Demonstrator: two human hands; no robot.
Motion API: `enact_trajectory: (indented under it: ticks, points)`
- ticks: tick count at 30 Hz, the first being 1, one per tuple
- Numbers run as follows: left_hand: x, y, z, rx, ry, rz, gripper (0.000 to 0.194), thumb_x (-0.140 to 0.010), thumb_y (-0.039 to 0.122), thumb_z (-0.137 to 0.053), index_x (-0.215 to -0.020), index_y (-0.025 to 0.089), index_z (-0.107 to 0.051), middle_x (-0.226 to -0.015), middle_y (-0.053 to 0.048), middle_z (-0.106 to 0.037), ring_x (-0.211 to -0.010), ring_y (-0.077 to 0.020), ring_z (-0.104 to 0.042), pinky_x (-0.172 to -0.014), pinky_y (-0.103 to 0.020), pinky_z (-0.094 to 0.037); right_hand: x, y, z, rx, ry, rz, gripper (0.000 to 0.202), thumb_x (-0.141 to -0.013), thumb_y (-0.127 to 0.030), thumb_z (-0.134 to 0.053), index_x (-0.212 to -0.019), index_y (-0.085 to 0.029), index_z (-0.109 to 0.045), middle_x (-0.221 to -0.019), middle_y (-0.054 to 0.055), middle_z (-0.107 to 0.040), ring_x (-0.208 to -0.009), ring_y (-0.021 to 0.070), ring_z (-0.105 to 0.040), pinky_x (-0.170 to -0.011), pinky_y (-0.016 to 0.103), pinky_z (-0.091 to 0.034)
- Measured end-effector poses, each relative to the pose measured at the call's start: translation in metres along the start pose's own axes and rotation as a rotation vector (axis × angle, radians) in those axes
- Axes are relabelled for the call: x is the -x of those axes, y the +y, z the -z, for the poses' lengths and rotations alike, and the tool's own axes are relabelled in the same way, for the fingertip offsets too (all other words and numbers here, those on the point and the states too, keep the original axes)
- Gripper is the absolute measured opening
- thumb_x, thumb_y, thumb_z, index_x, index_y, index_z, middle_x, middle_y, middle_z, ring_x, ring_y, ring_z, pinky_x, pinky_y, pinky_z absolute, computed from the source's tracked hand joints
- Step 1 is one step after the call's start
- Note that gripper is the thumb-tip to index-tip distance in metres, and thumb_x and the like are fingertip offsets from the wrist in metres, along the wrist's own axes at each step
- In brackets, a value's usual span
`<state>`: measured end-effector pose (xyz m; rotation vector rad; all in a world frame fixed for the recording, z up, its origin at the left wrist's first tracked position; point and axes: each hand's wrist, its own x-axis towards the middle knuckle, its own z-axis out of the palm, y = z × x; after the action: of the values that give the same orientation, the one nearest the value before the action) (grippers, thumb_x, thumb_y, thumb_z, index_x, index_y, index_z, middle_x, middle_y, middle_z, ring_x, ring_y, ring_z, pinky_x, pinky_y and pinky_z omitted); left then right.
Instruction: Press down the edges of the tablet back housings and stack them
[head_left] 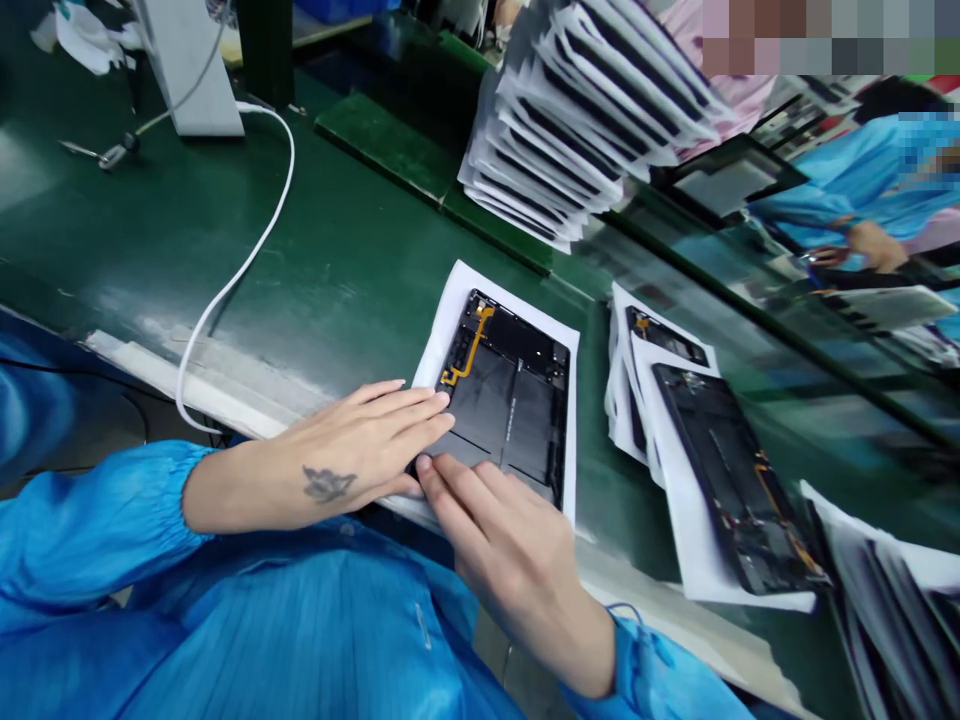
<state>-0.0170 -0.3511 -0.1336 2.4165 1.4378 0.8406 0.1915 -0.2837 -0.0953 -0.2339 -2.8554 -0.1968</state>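
An opened tablet (pixel 491 400) with black battery cells and an orange flex cable (pixel 474 350) lies on a white sheet (pixel 450 300) at the table's front edge. My left hand (pixel 375 440) lies flat over the tablet's left side, fingers stretched out and close together, tips on its edge. At the near left corner, my right hand (pixel 510 540) has its fingers bent and pressed together on the tablet; its thumb is hidden. The two hands almost meet at that corner, covering part of the near edge.
To the right, more opened tablets (pixel 739 480) lie on white sheets, with another stack (pixel 885 600) at the lower right. A tall stack of wrapped panels (pixel 577 110) stands behind. A white cable (pixel 289 180) loops at left. A co-worker in blue (pixel 840 190) sits across.
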Motion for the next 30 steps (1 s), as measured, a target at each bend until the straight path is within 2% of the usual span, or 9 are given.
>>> enact_trajectory:
  ticks: [6,12,16,19,21,23,25,27,30]
  points:
    - [0.000,0.002,0.003,0.000,-0.036,-0.004,0.050,-0.107,0.035,-0.043,-0.151,0.010,-0.039,-0.155,-0.016,-0.047,-0.148,-0.0257,-0.040,-0.124,-0.043,-0.034,-0.012,0.008,0.011,0.002,-0.106,0.059,0.039,-0.105,-0.012,-0.037,-0.087,-0.018,-0.071,-0.094,0.004,-0.075,-0.069,0.0154,-0.052,-0.056,0.032,-0.039]
    - [0.001,0.000,-0.005,-0.086,-0.048,-0.019,0.050,-0.109,0.036,-0.036,-0.150,0.008,-0.039,-0.156,-0.016,-0.045,-0.148,-0.0256,-0.040,-0.123,-0.042,-0.034,-0.008,0.010,0.011,-0.021,-0.112,0.079,0.035,-0.104,-0.009,-0.039,-0.096,-0.013,-0.073,-0.098,0.006,-0.075,-0.071,0.0153,-0.053,-0.058,0.032,-0.041]
    - [0.002,-0.001,-0.011,-0.101,-0.044,-0.004,0.050,-0.109,0.034,-0.037,-0.151,0.008,-0.039,-0.160,-0.015,-0.040,-0.151,-0.0264,-0.035,-0.126,-0.044,-0.028,-0.011,0.008,0.012,-0.020,-0.120,0.066,0.033,-0.104,-0.011,-0.043,-0.089,-0.015,-0.072,-0.100,0.006,-0.075,-0.070,0.0153,-0.051,-0.058,0.032,-0.038]
    - [0.001,-0.001,-0.009,-0.107,-0.051,-0.022,0.049,-0.108,0.031,-0.039,-0.150,0.005,-0.039,-0.159,-0.017,-0.041,-0.151,-0.0266,-0.035,-0.126,-0.044,-0.028,-0.011,0.011,0.006,-0.001,-0.101,0.067,0.037,-0.105,-0.013,-0.039,-0.088,-0.017,-0.071,-0.095,0.006,-0.075,-0.069,0.0157,-0.052,-0.057,0.032,-0.035]
    - [0.001,-0.001,-0.004,-0.109,-0.050,-0.045,0.051,-0.108,0.033,-0.041,-0.151,0.005,-0.038,-0.157,-0.018,-0.044,-0.149,-0.0262,-0.039,-0.124,-0.043,-0.034,-0.007,0.014,0.002,-0.045,-0.093,0.059,0.036,-0.105,-0.014,-0.036,-0.098,-0.015,-0.071,-0.093,0.007,-0.075,-0.071,0.0165,-0.055,-0.057,0.032,-0.038]
    - [0.005,-0.001,0.000,-0.128,-0.013,-0.038,0.054,-0.107,0.037,-0.043,-0.151,0.006,-0.038,-0.155,-0.018,-0.046,-0.146,-0.0267,-0.044,-0.121,-0.043,-0.039,0.002,0.015,0.000,-0.173,-0.032,-0.003,0.031,-0.104,-0.011,-0.037,-0.110,-0.013,-0.068,-0.099,0.008,-0.075,-0.076,0.0165,-0.060,-0.061,0.030,-0.044]
    - [0.013,-0.001,0.002,-0.142,0.065,0.011,0.052,-0.106,0.037,-0.045,-0.149,0.008,-0.041,-0.152,-0.017,-0.051,-0.142,-0.0269,-0.048,-0.118,-0.044,-0.043,0.014,0.012,0.001,-0.313,0.111,-0.124,0.029,-0.099,-0.005,-0.044,-0.117,-0.015,-0.065,-0.106,0.008,-0.074,-0.083,0.0160,-0.063,-0.069,0.028,-0.050]
    - [0.024,0.000,0.002,-0.128,0.141,0.058,0.042,-0.106,0.029,-0.048,-0.144,0.011,-0.048,-0.144,-0.014,-0.059,-0.136,-0.0252,-0.055,-0.114,-0.042,-0.047,0.026,0.003,0.002,-0.387,0.298,-0.271,0.033,-0.094,0.000,-0.052,-0.118,-0.018,-0.066,-0.108,0.007,-0.072,-0.088,0.0153,-0.066,-0.075,0.027,-0.053]
    - [0.036,0.004,0.002,-0.102,0.201,0.034,0.031,-0.102,0.012,-0.048,-0.132,0.010,-0.057,-0.129,-0.014,-0.067,-0.124,-0.0221,-0.062,-0.108,-0.038,-0.052,0.038,-0.013,0.001,-0.448,0.517,-0.470,0.042,-0.089,0.000,-0.064,-0.123,-0.024,-0.067,-0.104,0.004,-0.071,-0.089,0.0148,-0.067,-0.078,0.026,-0.054]
